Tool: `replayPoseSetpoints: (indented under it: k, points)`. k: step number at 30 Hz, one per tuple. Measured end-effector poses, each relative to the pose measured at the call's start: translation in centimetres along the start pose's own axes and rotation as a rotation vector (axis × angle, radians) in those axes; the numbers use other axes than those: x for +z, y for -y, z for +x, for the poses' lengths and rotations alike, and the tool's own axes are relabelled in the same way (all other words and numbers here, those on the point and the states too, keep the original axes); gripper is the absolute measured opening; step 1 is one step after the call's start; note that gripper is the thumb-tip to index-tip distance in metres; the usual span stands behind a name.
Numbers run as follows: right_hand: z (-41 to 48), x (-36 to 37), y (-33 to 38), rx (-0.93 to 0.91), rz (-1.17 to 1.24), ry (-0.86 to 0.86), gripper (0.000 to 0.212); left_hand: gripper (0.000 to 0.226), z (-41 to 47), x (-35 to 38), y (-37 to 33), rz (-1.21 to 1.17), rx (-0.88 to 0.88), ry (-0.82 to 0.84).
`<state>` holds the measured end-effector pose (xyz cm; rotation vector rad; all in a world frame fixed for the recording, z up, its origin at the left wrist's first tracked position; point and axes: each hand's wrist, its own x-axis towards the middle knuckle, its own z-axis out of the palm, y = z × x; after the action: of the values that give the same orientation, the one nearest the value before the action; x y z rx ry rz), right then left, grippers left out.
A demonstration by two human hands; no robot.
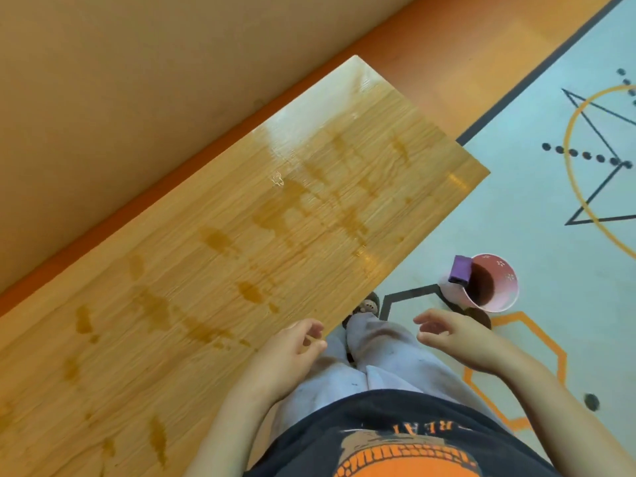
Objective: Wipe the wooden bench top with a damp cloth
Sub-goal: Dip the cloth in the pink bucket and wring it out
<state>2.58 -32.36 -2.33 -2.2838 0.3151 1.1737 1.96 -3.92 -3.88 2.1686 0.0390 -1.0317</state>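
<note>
My left hand [292, 349] and right hand [451, 335] hang apart, empty, near the bench top [206, 270]. The cloth [459, 270] (purple, I think) sits on the bucket [506, 274] rim, right; a careless grab could tip it.

Head cam, steep down, close over bench [241, 253]

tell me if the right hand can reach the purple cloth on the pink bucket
Probably yes: the right hand is open and empty, the purple cloth hangs over the rim of the pink bucket just beyond it, and nothing lies between them.
</note>
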Motion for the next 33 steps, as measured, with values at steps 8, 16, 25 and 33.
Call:
replayPoseSetpoints:
  k: [8, 16, 25, 33]
  points:
    - [-1.3, 0.2, -1.6, 0.027, 0.144, -0.153, 0.036, 0.033, 2.5, -0.7, -2.5, 0.175, 0.120, 0.120]
    - [-2.0, -2.8, -5.6, 0.040, 0.224, -0.248, 0.037, 0.031, 6.0, -1.2, -8.2, 0.319, 0.211, 0.128]
    - [-1.9, -10.8, -12.9, -0.058, 0.330, -0.240, 0.037, 0.028, 10.1, 3.3, -19.5, 0.372, 0.296, 0.124]
    - [-4.9, -19.7, -26.3, 0.028, 0.337, -0.309, 0.030, 0.022, 18.3, 13.4, -35.3, 0.324, 0.430, 0.182]
